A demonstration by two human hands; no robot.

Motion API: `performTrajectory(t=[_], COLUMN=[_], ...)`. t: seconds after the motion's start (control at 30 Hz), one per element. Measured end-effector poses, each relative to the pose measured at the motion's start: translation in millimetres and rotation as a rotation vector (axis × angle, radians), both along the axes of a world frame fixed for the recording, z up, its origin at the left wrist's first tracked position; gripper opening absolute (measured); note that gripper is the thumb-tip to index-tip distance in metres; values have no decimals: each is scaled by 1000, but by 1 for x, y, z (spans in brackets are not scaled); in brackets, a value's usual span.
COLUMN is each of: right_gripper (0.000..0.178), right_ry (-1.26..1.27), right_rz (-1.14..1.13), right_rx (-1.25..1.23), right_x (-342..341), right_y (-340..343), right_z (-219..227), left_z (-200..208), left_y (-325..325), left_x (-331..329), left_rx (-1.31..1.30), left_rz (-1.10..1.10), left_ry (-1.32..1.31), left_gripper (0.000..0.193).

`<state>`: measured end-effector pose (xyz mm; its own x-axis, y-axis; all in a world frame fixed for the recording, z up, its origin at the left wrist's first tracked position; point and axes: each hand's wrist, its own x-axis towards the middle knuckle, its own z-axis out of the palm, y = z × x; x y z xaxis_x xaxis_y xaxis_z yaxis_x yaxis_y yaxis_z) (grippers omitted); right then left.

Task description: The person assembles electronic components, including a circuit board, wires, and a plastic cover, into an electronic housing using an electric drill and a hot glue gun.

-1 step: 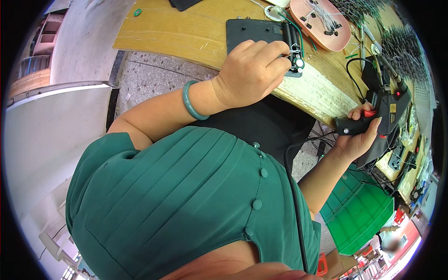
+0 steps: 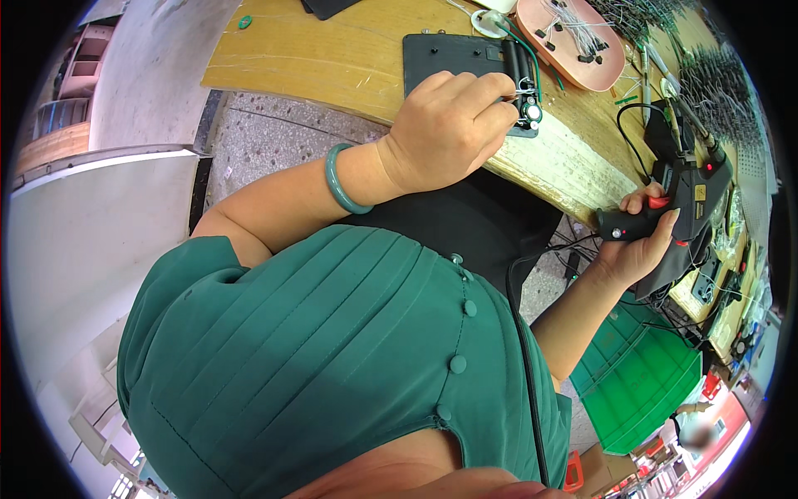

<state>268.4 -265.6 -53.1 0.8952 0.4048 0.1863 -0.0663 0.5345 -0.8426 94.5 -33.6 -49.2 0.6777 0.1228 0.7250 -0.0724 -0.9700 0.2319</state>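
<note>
Fixture: black flat plate lying on the tabletop near its front edge, with dark cylinders, a metal clip and green and black wires at its right end, just under the left fingers.
Tabletop: pale wood, worn front edge; it also carries a pink tray of small wired parts behind the fixture, well apart from both hands.
Tool: black handheld device with red buttons and a cord, held off the tabletop's right end, apart from the fixture.
Left hand: rests on the fixture's right end; grip pressed together, fingertips pinching the wires or clip at the cylinders. Which one exactly I cannot tell.
Right hand: grip wrapped around the tool's handle, thumb by a red button.
Step in hand: seemingly seating or steadying the wired part while the tool waits.
Next move calls for: likely a steady pinch and the tool brought across to the cylinders without snagging the wires.
</note>
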Motion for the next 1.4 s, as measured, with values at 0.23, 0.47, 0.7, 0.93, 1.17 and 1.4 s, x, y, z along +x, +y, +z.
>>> performTrajectory(t=[0.23, 0.47, 0.7, 0.93, 1.17, 1.4], right_gripper=[35, 33, 37, 44, 39, 33], right_ry=[3, -3, -248, -486, -745, -613], right_rz=[-11, -13, -79, -71, -104, -96], right_rx=[1, 1, -238, -458, -689, -666], right_x=[-2, -3, -37, -83, -77, -78], right_y=[1, 1, -6, -24, -28, -22], right_z=[1, 3, 10, 4, -6, -10], left_z=[0, 2, -2, 2, 4, 4], left_y=[-1, -2, 0, -1, -3, -2], left_x=[0, 0, 1, 3, 3, 5], left_rx=[2, -9, 31, 18, 44, 12], left_rz=[-9, -19, -11, -5, 22, 8], left_ry=[10, 25, 2, -27, 11, -7], left_gripper=[22, 23, 21, 20, 18, 17])
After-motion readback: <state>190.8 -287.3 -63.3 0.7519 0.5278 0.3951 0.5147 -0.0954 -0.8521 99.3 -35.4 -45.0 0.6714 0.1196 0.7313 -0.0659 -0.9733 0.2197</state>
